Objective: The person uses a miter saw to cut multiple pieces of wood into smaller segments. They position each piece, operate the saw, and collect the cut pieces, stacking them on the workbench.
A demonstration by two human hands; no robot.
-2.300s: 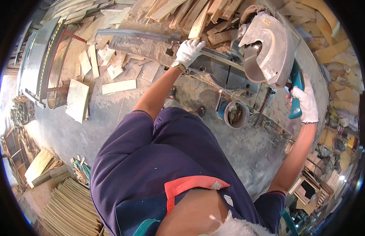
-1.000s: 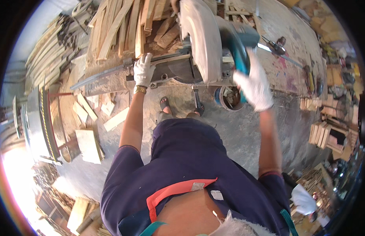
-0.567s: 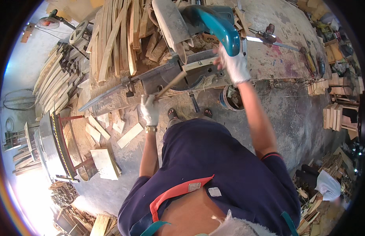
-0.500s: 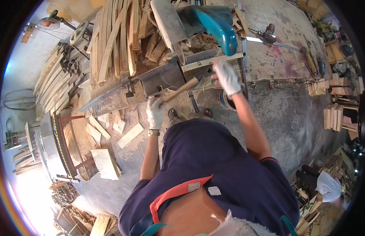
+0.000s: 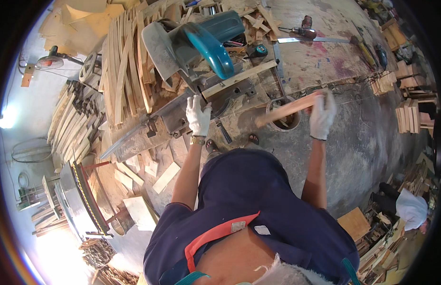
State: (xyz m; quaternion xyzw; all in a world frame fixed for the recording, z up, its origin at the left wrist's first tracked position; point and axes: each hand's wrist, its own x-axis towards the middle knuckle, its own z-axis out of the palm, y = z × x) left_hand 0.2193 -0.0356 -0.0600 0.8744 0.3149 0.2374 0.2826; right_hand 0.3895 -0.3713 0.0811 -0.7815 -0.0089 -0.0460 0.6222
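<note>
In a white work glove, my right hand point(image 5: 322, 116) grips one end of a wooden strip point(image 5: 288, 109), which points left over a round bucket point(image 5: 297, 122) and is slightly blurred. My left hand point(image 5: 198, 115), also gloved, is held up empty with its fingers apart, close to the saw's front edge. Just beyond it stands a miter saw with a teal handle point(image 5: 208, 52) and a grey blade guard point(image 5: 158, 47). A pale wooden batten point(image 5: 239, 80) runs along the saw's fence, to the right of the blade area.
Long wooden strips point(image 5: 128, 61) lie heaped left of the saw. On the bench point(image 5: 332, 61) to the right are a power tool point(image 5: 303, 32), a metal ruler point(image 5: 320, 40) and a tape measure point(image 5: 258, 51). Offcuts point(image 5: 166, 177) lie on the floor. A person point(image 5: 410, 209) is at the lower right.
The wooden strip has passed from my left hand to my right, which has swung right and away from the saw. My left hand has opened and moved toward the saw.
</note>
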